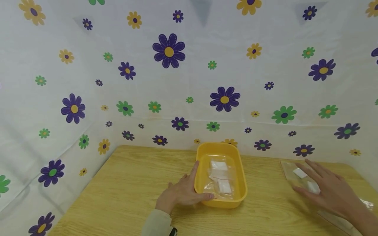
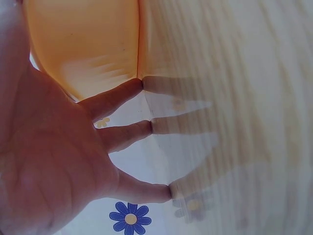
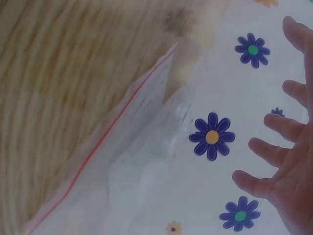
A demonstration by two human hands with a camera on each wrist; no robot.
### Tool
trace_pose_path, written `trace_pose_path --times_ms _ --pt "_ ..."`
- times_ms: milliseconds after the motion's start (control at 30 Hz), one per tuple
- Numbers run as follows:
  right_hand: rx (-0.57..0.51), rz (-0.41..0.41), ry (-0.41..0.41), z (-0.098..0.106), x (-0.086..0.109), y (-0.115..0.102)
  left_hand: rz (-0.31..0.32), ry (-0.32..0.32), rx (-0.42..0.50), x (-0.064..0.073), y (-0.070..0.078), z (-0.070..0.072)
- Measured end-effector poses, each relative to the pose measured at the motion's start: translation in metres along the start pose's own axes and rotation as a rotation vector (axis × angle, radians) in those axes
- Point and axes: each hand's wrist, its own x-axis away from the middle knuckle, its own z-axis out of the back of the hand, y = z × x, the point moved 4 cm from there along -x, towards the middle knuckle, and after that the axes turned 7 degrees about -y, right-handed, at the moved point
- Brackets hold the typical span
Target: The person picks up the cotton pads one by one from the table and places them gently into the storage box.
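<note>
A yellow plastic tray (image 1: 241, 167) stands near the back of the wooden table. Inside it lie clear plastic bags with white rectangular pieces (image 1: 224, 186). My left hand (image 1: 181, 191) touches the tray's near left corner, thumb along the front rim and index finger up the left side. In the left wrist view, its other fingers are straight and spread, tips on the tabletop. At the right, my right hand (image 1: 332, 190) hovers with spread fingers over clear bags (image 1: 290, 170) on the table. A red-edged zip bag (image 3: 112, 132) shows in the right wrist view.
The wooden table (image 1: 127, 183) meets a white cloth (image 1: 189, 78) printed with flowers at the back and on the left. More clear plastic (image 1: 333, 218) lies beneath my right wrist, towards the table's front right.
</note>
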Motion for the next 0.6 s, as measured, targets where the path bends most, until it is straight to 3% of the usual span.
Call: trace_pose_path --times_ms 300,600 --pt "-0.003 -0.107 -0.094 -0.006 0.011 0.017 -0.004 0.001 -0.001 -0.001 0.0 0.0" --pt "-0.161 -0.129 -0.117 -0.015 0.027 0.041 -0.008 -0.002 0.005 -0.001 0.0 0.0"
